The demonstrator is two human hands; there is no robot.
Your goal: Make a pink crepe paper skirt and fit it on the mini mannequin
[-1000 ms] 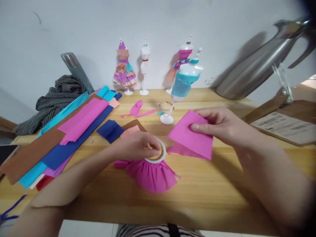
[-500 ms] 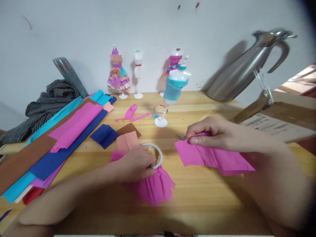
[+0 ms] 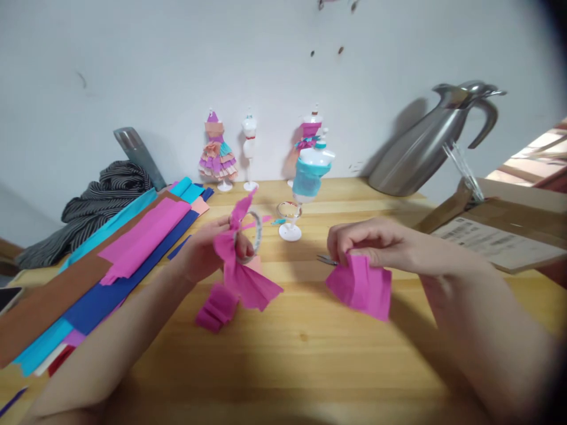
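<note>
My left hand (image 3: 201,255) is raised above the wooden table (image 3: 310,354) and closed on a tape roll (image 3: 251,237) together with a gathered pink crepe paper skirt (image 3: 241,277) that hangs down from it. My right hand (image 3: 376,245) pinches a bunched pink crepe paper piece (image 3: 361,286) just above the table. Small scissors (image 3: 326,259) lie partly hidden behind my right fingers. A mannequin with a blue paper bodice (image 3: 308,174) stands on its white base behind the hands.
Long crepe paper sheets in pink, blue, brown and cyan (image 3: 101,265) lie at the left. A striped cloth (image 3: 97,200) and a grey bottle (image 3: 137,156) are behind them. Dressed mannequins (image 3: 217,153) stand by the wall. A steel jug (image 3: 425,147) and cardboard box (image 3: 500,236) are at right.
My left hand lifted the tape roll and pink skirt off the table. My right hand gathered its pink paper from a flat sheet into a bunch. The camera tilted up.
</note>
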